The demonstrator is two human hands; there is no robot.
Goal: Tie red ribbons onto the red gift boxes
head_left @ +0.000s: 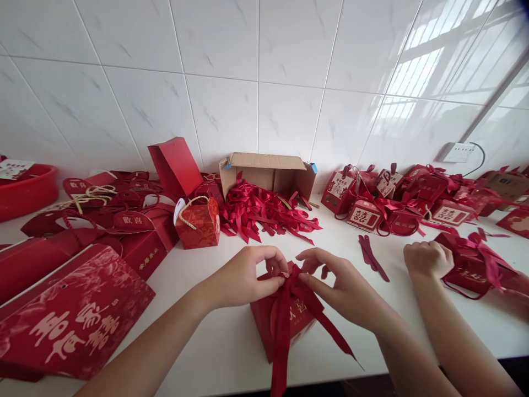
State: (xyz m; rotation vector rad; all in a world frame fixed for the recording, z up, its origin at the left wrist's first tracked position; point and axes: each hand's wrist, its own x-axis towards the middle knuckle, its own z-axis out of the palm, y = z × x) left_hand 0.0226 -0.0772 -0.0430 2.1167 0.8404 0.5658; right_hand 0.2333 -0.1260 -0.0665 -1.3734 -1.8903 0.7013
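Observation:
A red gift box with pale printed characters stands on the white table in front of me. A dark red ribbon is gathered at its top, with two tails hanging over the near side. My left hand pinches the ribbon from the left, thumb against fingertips. From the right, my right hand grips the same ribbon between thumb and index finger, its other fingers curled. Both hands meet just above the lid, and the exact tangle of ribbon between the fingertips is partly hidden.
An open cardboard box spills red ribbons at the back. Red gift boxes crowd the left; finished-looking boxes line the right. Another person's fist rests close by, near a ribboned box. Dark red strips lie between.

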